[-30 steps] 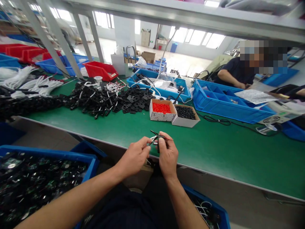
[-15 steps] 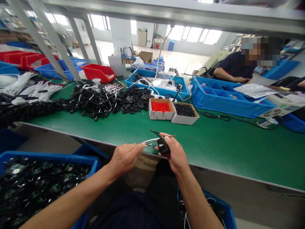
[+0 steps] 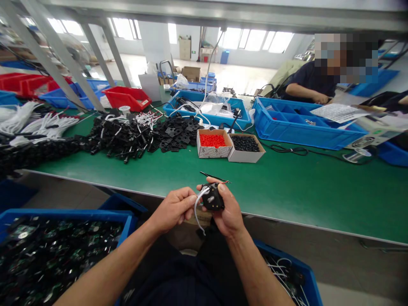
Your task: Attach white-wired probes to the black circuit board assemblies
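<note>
My right hand (image 3: 232, 214) is closed around a small black plastic housing (image 3: 214, 199), its face turned up. A metal post and small brass-coloured dots show on that face. From its upper left side a white cable (image 3: 196, 209) bends out and hangs below the housing. My left hand (image 3: 175, 209) pinches this cable between thumb and fingers, close to the housing's left edge. Just beyond the right fingers lies a thin black strand (image 3: 211, 175), with a bit of red beside its right end. Whether it joins the housing is hidden.
Past the hands stand a carton of red caps (image 3: 212, 141) and a carton of small black parts (image 3: 245, 144). Cabled black parts (image 3: 123, 138) are heaped left. Blue bins (image 3: 127, 225) flank my lap. A co-worker (image 3: 312, 83) sits behind the divided blue tray (image 3: 306, 138).
The white cable, earlier drawn out sideways to my left hand, now curves downward with its end hanging free. The housing has turned its face more toward me. My left hand has come nearer to it.
</note>
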Action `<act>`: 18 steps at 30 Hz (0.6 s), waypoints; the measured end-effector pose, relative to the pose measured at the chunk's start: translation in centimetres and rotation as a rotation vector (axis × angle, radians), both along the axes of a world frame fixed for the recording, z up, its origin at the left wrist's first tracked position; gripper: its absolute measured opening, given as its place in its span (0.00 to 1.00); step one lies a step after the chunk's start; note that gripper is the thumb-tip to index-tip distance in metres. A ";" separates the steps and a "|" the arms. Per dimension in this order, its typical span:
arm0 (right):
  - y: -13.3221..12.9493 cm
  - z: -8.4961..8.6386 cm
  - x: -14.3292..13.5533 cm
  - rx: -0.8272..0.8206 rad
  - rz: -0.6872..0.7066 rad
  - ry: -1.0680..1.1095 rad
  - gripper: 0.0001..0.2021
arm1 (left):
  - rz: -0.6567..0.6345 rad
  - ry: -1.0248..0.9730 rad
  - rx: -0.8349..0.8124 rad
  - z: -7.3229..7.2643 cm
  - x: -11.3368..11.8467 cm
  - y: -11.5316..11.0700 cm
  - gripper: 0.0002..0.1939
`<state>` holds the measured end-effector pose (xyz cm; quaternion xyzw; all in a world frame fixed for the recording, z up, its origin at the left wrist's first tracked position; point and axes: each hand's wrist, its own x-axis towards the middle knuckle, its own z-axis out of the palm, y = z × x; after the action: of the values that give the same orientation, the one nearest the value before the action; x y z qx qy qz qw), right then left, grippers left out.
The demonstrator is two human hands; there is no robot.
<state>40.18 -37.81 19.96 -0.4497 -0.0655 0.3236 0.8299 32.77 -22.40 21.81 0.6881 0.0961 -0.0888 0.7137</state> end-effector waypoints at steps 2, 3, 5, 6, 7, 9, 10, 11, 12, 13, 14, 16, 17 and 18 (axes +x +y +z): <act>0.0 -0.1 -0.1 0.003 0.000 -0.006 0.32 | 0.006 -0.001 -0.029 -0.1 0.1 -0.3 0.21; 0.0 -0.2 -0.1 0.002 0.003 -0.009 0.32 | 0.004 -0.002 -0.036 -0.1 0.1 -0.3 0.21; -0.1 -0.2 -0.2 -0.002 0.013 -0.020 0.31 | -0.004 0.007 -0.039 -0.1 0.2 -0.2 0.21; -0.2 -0.2 -0.2 -0.005 0.023 -0.026 0.31 | -0.007 0.013 -0.036 -0.1 0.2 0.0 0.21; -0.3 -0.1 -0.1 -0.008 0.037 -0.031 0.31 | -0.012 0.018 -0.032 -0.2 0.1 0.1 0.21; -0.5 0.1 0.0 -0.015 0.075 -0.035 0.30 | -0.018 0.017 -0.028 -0.3 0.0 0.3 0.21; -0.6 0.2 0.1 -0.016 0.098 -0.033 0.30 | -0.020 0.010 -0.031 -0.4 -0.1 0.4 0.21; -0.6 0.3 0.1 -0.016 0.120 -0.030 0.30 | -0.019 0.001 -0.034 -0.4 -0.1 0.5 0.21; -0.6 0.4 0.2 -0.013 0.136 -0.028 0.30 | -0.018 -0.009 -0.039 -0.5 -0.2 0.5 0.21; -0.6 0.4 0.2 -0.009 0.146 -0.026 0.30 | -0.014 -0.017 -0.045 -0.5 -0.3 0.5 0.21; -0.5 0.5 0.2 -0.004 0.148 -0.024 0.30 | -0.008 -0.025 -0.049 -0.6 -0.4 0.5 0.22; -0.3 0.4 0.1 0.003 0.144 -0.018 0.30 | 0.012 -0.034 -0.045 -0.6 -0.5 0.4 0.22; -0.2 0.4 0.0 0.007 0.141 -0.012 0.30 | 0.024 -0.034 -0.039 -0.6 -0.6 0.3 0.22; -0.1 0.3 0.0 0.010 0.139 -0.008 0.30 | 0.034 -0.031 -0.035 -0.6 -0.6 0.1 0.22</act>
<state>40.16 -37.87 20.27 -0.4412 -0.1012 0.3782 0.8075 32.13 -22.26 21.17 0.6750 0.0952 -0.0676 0.7285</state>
